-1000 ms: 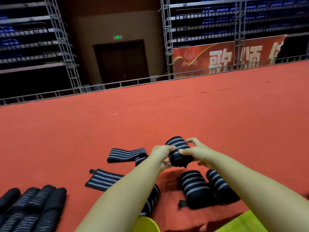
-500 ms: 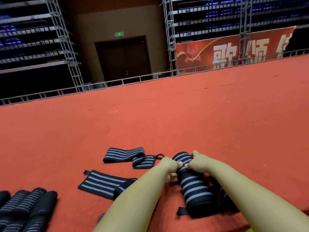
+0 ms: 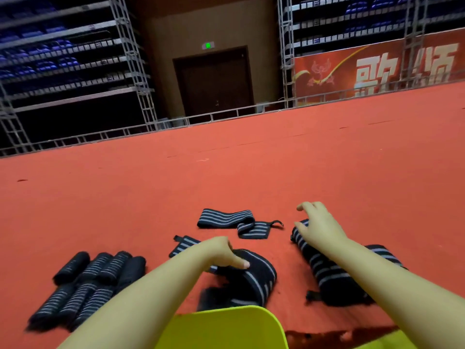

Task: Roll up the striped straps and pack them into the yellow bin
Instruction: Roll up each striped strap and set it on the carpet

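Between rolls: my right hand [image 3: 320, 229] hovers spread above finished rolls [image 3: 327, 273]; left hand [image 3: 221, 253], fingers extended, touches an unrolled strap [image 3: 251, 275], which I judge needs gripping next.

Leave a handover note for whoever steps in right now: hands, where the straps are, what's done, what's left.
Left hand: fingers rest on a loose strap in front of the yellow bin, gripping nothing.
Right hand: open, over the rolled straps on the right.
Done: those rolls, plus a pile of rolls on the left, all on the red carpet.
Left: roll the loose strap and the flat strap further out; nothing shows as packed, though little of the bin is visible.
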`<state>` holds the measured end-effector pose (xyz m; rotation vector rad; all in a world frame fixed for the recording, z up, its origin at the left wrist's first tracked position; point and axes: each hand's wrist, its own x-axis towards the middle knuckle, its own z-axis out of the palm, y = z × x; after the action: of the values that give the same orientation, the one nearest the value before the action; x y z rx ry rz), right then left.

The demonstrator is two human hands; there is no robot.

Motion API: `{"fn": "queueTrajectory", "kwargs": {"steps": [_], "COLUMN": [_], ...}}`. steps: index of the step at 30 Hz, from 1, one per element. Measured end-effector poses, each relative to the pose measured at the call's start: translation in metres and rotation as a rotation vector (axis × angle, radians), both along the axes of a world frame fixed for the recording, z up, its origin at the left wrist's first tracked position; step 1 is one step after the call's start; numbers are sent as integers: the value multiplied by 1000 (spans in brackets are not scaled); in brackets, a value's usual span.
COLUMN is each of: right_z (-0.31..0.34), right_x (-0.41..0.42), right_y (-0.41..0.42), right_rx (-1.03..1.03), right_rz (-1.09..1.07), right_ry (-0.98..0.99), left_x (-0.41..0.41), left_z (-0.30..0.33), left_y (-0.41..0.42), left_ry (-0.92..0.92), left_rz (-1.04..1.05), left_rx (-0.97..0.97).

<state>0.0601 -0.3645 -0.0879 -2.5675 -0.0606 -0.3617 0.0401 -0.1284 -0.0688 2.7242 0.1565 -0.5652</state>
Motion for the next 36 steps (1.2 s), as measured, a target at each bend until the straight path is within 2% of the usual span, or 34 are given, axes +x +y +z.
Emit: {"fn": "queueTrajectory", "kwargs": {"steps": [2,7,14,19,21,24,27,33,36], "right_z": [5,6,-20,-43,-50,-59,-66,-27,-3], "right_x": [-3,2,52,96,106,112,114,84,61], "right_y": [16,49,71,93,100,107,114,133,125], "right_rx": [-8,-7,440,727,744,626,665,781,738], "right_rz": [55,87,-103,-219,-263,-302,-284,-67,3], "right_ry": [45,264,409,521,506,432,330,212,163], "left_x": [-7,-4,13,27,30,31,31,21,19], "left_z": [-13,-21,-30,-36,-37,-40,-43,-44,-44], "left_y": [8,12,22,29,34,42,50,41,38], "left_ry": [71,86,47,78,125,144,141,-11,-71], "left_rz": [17,11,-119,-113,-109,-120,-128,-169,-153], "left_rx": [-41,-130,-38,-116,-171,-233,-238,-132,-139]}}
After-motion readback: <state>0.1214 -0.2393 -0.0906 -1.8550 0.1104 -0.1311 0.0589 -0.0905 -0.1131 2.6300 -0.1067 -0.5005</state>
